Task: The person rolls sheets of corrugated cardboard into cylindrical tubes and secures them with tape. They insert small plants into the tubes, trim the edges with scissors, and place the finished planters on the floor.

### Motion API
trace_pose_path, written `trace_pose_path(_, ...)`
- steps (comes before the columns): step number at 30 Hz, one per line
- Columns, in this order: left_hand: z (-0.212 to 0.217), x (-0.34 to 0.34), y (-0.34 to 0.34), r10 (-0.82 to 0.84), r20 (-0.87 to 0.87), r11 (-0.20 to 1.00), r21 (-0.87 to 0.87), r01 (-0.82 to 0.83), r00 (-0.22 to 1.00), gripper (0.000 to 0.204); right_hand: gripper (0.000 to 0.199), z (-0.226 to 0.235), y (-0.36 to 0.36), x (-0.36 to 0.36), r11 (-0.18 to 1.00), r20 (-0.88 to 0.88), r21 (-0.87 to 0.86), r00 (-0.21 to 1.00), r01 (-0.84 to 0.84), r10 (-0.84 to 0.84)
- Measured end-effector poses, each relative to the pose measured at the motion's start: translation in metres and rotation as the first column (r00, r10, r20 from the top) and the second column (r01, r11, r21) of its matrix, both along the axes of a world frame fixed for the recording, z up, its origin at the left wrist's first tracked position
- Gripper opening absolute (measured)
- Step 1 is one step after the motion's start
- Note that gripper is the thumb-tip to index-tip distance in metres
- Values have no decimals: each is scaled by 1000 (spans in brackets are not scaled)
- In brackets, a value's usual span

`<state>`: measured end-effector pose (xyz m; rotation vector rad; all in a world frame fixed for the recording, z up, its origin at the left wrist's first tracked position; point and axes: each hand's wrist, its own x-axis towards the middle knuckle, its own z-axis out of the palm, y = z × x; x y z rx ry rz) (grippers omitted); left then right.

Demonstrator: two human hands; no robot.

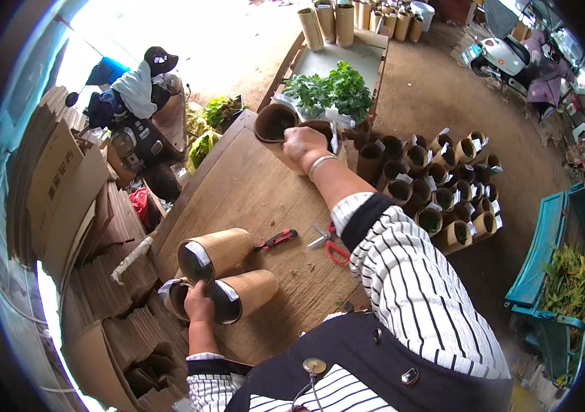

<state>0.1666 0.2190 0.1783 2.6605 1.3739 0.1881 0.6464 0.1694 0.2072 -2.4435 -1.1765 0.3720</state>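
On the wooden table [292, 199], my left hand [200, 302] is closed at the open ends of three corrugated cardboard tubes lying on their sides. Beside its fingers are the upper tube [227, 250] and the lower tube [258, 292], both dark inside with white tags at the rims. My right hand [304, 145] reaches to the table's far end, its fingers closed over the rim of an upright cardboard tube [275, 123]. Another tube [320, 128] stands right against that hand, partly hidden. Between my arms lie a red-and-black utility knife [277, 239] and red-handled scissors [334, 248].
Several tagged tubes [443, 161] stand on the floor to the right. Leafy green plants [334, 89] lie beyond the table, with more tubes [327, 24] behind. Stacked cardboard [59, 178] lines the left. A teal crate [540, 226] holds plant stems. A scooter [138, 141] stands far left.
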Motion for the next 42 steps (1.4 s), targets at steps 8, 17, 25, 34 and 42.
trace_pose_path(8, -8, -2, 6, 39, -54, 998, 40, -37, 998, 23, 20, 12, -126, -13, 967, 71, 239, 991, 91, -110)
trace_pose_path(17, -7, -17, 10, -48, 91, 998, -39, 51, 995, 20, 14, 137, -342, -121, 928, 132, 372, 988, 29, -84)
trace_pose_path(25, 7, -28, 19, -320, 77, 947, -14, 322, 944, 20, 16, 101, -513, -234, 869, 51, 254, 891, 425, -451)
trace_pose_path(34, 120, 54, -92, -608, -427, 772, -119, 624, 670, 15, 11, -18, -674, -289, 575, 94, -143, 589, 806, -802)
trace_pose_path(42, 183, 171, -249, -775, -326, 620, -222, 753, 542, 18, 15, -80, -801, -265, 446, 19, -102, 450, 889, -893)
